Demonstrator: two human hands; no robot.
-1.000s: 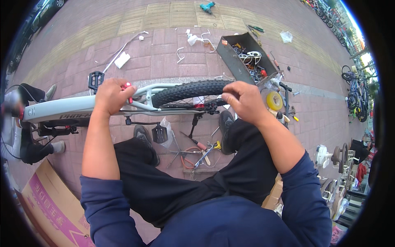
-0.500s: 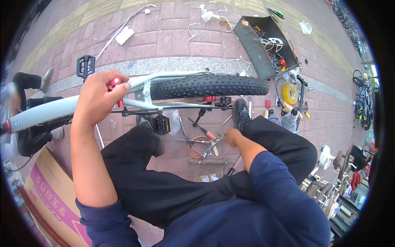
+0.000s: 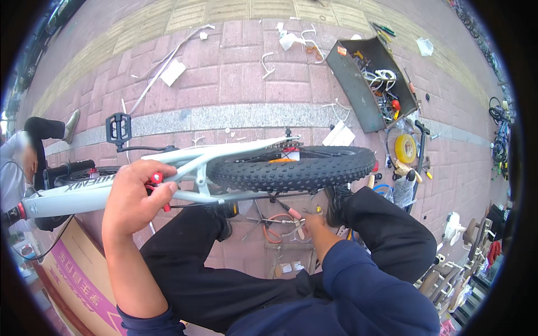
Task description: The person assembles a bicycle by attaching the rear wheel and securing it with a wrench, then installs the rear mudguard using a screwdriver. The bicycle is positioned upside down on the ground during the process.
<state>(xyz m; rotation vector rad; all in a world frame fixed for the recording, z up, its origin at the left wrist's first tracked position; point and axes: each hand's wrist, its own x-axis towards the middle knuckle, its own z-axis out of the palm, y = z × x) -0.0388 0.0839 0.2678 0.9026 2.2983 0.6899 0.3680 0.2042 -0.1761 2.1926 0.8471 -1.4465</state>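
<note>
A pale grey-white bicycle frame (image 3: 75, 197) lies across in front of me, its knobby rear tire (image 3: 291, 172) toward the right. My left hand (image 3: 137, 196) is closed round the frame where a red seat clamp (image 3: 157, 178) shows between thumb and fingers. A black pedal (image 3: 119, 129) sticks out on the far side. Low between my legs, my right hand (image 3: 315, 224) is down at several loose tools, beside a pink-handled tool (image 3: 293, 213) and an orange loop (image 3: 269, 231). Its fingers are small and partly hidden, so what it holds cannot be made out.
A metal toolbox (image 3: 358, 84) full of tools and cables stands at the far right, near a yellow tape roll (image 3: 405, 148). Another person's leg (image 3: 47, 127) is at the left. A cardboard box (image 3: 78, 274) lies near left. Wrapping scraps (image 3: 172, 73) lie on the paving.
The bicycle has tipped, showing more of the wheel's side and spokes; the near pedal and derailleur are now mostly hidden. The view has shifted, and my right hand stays by the tools.
</note>
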